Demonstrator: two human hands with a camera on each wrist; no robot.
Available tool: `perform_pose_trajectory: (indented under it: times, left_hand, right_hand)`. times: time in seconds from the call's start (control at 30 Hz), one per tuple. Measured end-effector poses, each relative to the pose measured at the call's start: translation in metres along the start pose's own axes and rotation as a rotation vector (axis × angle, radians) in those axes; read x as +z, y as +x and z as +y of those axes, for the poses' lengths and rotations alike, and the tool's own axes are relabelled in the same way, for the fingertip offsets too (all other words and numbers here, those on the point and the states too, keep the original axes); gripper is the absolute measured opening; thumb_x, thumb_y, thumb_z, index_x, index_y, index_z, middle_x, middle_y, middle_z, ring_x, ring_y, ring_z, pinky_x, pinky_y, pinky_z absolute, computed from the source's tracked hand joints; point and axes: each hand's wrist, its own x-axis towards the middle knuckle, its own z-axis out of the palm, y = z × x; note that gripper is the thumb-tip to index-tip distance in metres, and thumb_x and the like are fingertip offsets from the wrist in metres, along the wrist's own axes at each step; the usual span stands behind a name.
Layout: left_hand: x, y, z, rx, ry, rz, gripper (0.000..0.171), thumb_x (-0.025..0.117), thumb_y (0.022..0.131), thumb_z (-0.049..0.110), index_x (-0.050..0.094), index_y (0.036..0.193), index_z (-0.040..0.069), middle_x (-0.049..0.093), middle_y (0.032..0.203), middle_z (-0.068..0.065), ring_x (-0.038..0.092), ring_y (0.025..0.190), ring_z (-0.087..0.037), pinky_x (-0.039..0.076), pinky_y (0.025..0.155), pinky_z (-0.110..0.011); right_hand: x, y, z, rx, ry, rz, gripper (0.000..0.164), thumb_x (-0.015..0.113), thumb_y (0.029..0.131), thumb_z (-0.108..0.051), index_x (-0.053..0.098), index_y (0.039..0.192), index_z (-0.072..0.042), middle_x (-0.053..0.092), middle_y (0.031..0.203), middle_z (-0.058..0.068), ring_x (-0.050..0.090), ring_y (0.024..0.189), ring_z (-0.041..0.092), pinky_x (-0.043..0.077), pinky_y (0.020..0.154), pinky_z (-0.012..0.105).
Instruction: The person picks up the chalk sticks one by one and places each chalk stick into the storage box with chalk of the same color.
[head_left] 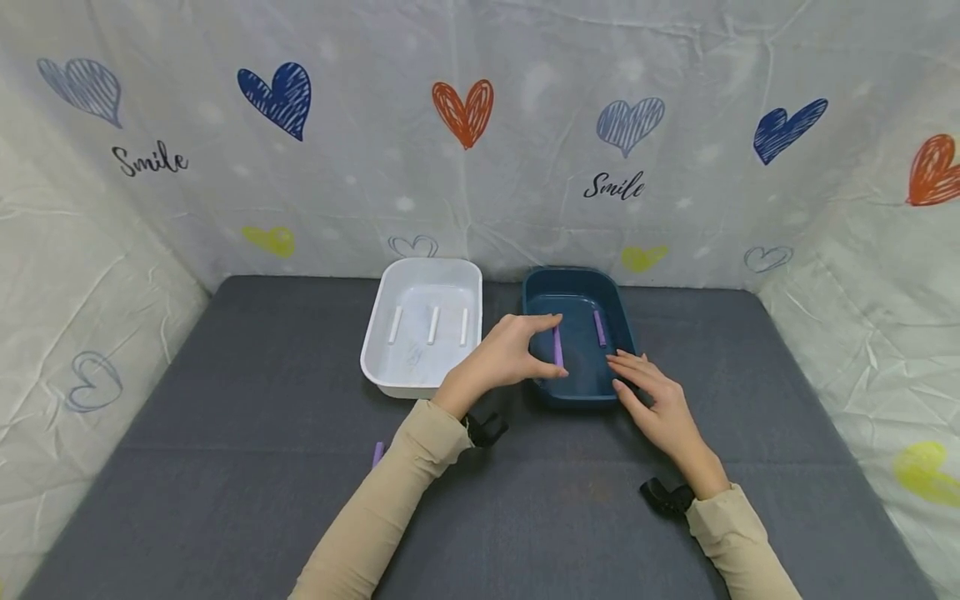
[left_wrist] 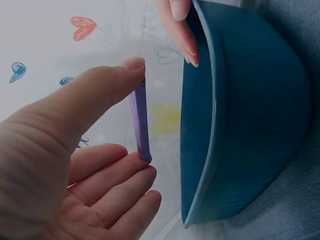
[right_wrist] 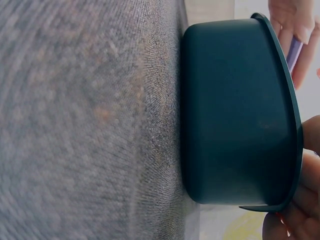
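My left hand (head_left: 513,346) is over the left side of a dark blue bin (head_left: 585,402). It holds a purple chalk stick (head_left: 558,347) by its ends, between thumb and fingertips. In the left wrist view the same stick (left_wrist: 140,120) stands above the bin's rim, the other fingers spread below. My right hand (head_left: 660,404) is at the bin's near right corner, relaxed fingers reaching over the rim. The right wrist view shows those fingers (right_wrist: 311,170) right at the rim. Another purple chalk stick (head_left: 600,328) lies inside the bin.
A white bin (head_left: 375,360) stands to the left with three white chalk sticks (head_left: 432,325) in it. Another purple stick (head_left: 378,453) lies on the grey tabletop (head_left: 247,467), partly hidden by my left sleeve. A heart-print curtain (head_left: 525,208) hangs behind both bins.
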Motion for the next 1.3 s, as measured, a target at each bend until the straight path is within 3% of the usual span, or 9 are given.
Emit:
perform_pose_trajectory:
  times: [0.27,0.53,0.8,1.07,1.3]
  left_hand:
    - [-0.001,0.023,-0.002,-0.007,0.036,-0.004,0.082,0.086,0.078,0.034,0.050,0.146,0.005,0.052,0.145,-0.011,0.051,0.132,-0.024,0.044,0.107,-0.038]
    - [-0.005,0.047,0.001,-0.059,0.026,-0.039,0.082,0.085,0.080,0.036,0.048,0.148,0.008,0.049,0.148,-0.009,0.042,0.139,-0.027,0.041,0.110,-0.041]
    - [-0.004,0.069,0.001,-0.107,0.012,-0.053,0.083,0.084,0.080,0.038,0.048,0.149,0.010,0.049,0.149,-0.007,0.039,0.140,-0.028,0.039,0.112,-0.042]
    - [0.012,0.078,-0.009,-0.145,-0.022,-0.058,0.079,0.085,0.081,0.034,0.049,0.147,0.010,0.049,0.149,-0.009,0.037,0.141,-0.030,0.038,0.112,-0.044]
    - [0.020,0.080,-0.021,-0.158,-0.074,-0.046,0.077,0.085,0.081,0.031,0.051,0.146,0.007,0.051,0.147,-0.010,0.043,0.137,-0.028,0.042,0.109,-0.042]
  right_hand:
    - [-0.001,-0.001,0.000,0.002,-0.002,0.005,0.031,0.069,0.091,0.000,0.069,0.122,0.003,0.065,0.129,0.013,0.053,0.130,0.029,0.027,0.118,0.040]
    - [-0.001,0.001,0.000,-0.022,0.025,0.003,0.033,0.068,0.090,0.003,0.068,0.122,0.004,0.064,0.128,0.021,0.052,0.130,0.032,0.031,0.112,0.057]
    - [0.000,0.001,0.000,0.008,0.031,-0.016,0.032,0.067,0.091,0.002,0.068,0.123,0.005,0.063,0.131,0.018,0.051,0.132,0.028,0.027,0.117,0.047]
    - [0.000,0.000,0.000,-0.008,0.016,-0.012,0.032,0.068,0.092,-0.001,0.068,0.123,0.004,0.064,0.128,0.021,0.051,0.132,0.027,0.030,0.115,0.052]
    - [0.000,0.000,-0.001,0.009,0.024,-0.015,0.032,0.068,0.091,0.000,0.068,0.123,0.005,0.064,0.130,0.018,0.051,0.132,0.027,0.030,0.114,0.054]
